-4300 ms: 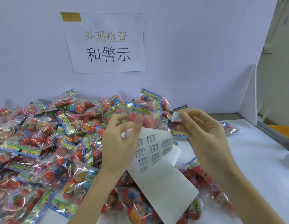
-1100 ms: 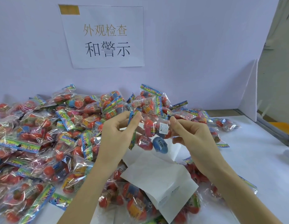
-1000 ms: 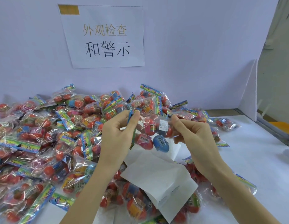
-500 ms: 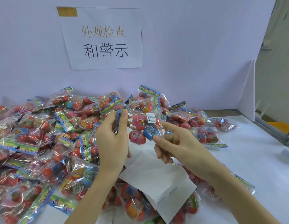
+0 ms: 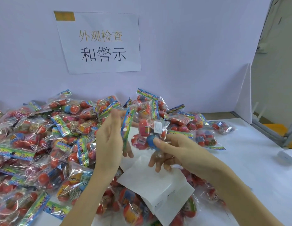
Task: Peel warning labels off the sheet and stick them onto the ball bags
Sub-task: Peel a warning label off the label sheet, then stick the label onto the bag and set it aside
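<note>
1. Ball bag (image 5: 147, 132): held above the desk (image 5: 249, 168), warning label (image 5: 157, 127) already stuck on.
2. Left hand (image 5: 109, 137): grip pinches the stiff header strip (image 5: 127, 128).
3. Right hand (image 5: 171, 150): grip clamps the bag's lower end.
4. Handling: probably light, crinkly, slippery film; the header looks the best hold.
5. Label sheet (image 5: 156, 185): lies below on the bags.

Bag pile (image 5: 44, 144) left on the table (image 5: 256, 168); label sheet (image 5: 158, 185) before it; sign (image 5: 99, 43) behind.
</note>
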Available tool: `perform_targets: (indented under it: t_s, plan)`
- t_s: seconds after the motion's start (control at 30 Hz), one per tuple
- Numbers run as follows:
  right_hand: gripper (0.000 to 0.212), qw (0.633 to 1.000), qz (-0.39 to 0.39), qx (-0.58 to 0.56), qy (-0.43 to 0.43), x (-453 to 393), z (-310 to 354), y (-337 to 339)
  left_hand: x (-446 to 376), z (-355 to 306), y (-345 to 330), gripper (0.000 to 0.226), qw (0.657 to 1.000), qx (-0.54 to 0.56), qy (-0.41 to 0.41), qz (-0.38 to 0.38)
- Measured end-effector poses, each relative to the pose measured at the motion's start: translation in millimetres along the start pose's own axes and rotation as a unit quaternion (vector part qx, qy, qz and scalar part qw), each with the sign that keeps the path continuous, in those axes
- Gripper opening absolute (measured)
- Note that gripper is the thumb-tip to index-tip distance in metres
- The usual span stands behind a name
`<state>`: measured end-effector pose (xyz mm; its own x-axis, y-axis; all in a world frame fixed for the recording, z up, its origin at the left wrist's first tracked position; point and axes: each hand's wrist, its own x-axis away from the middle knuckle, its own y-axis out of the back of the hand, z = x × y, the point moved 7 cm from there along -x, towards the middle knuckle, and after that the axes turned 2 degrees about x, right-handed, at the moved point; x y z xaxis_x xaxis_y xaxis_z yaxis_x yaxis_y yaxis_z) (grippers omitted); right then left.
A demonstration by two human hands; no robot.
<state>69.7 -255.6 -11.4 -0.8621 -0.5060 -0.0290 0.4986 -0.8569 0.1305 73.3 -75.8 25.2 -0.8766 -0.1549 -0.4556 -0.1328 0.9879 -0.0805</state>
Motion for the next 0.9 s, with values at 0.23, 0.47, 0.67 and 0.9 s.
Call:
perform_targets:
  t_s: [0.23,0.47,0.67,0.9]
  plan:
    - [0.089,0.884,0.069,-0.400,0.231,15.6,51.8,40.3,-7.8,11.7,8.6,0.070,0.996,0.056,0.068,-0.033]
    - [0.019,0.964,-0.189,-0.144,0.122,5.6,13.6,58.5,-6.3,11.2,0.0,0.062,0.998,-0.001,0.062,0.017]
    - [0.011,0.892,-0.365,0.264,0.037,8.8,-0.3,76.1,-6.5,12.2,-0.2,0.060,0.998,-0.006,0.060,0.025]
    - [0.042,0.756,-0.312,0.520,-0.248,7.4,-49.1,90.1,-7.4,13.2,-0.7,0.059,0.998,-0.013,0.054,0.031]
